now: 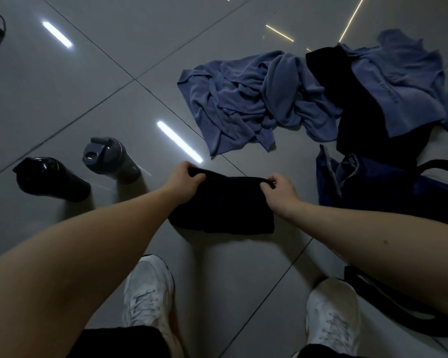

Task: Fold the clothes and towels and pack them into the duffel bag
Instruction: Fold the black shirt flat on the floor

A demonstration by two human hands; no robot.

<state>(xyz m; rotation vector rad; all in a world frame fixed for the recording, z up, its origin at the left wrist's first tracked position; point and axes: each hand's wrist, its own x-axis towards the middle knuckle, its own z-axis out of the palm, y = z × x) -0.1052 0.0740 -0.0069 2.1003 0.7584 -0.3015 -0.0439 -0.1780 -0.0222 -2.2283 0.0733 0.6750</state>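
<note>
Floor point(88, 86); black cloth point(225, 205) between both hands point(185, 177) point(277, 186)

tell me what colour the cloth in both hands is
Black, plain; the cloth, pinched by the left hand and right hand, shows best in the head view.

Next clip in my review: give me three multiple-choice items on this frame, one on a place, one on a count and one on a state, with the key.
1. Where does the duffel bag lie?
A. right of the black cloth
B. left of it
C. under it

2. How many bottles stand left of the cloth?
A. one
B. two
C. four

3. What are the left hand and right hand doing?
A. both pinch the cloth's far edge
B. both rest flat on it
C. only the left touches it

Key: 1 A, the bag lies to the cloth's right; 2 B, one black and one grey; 3 A, each hand pinches a far corner.
</note>
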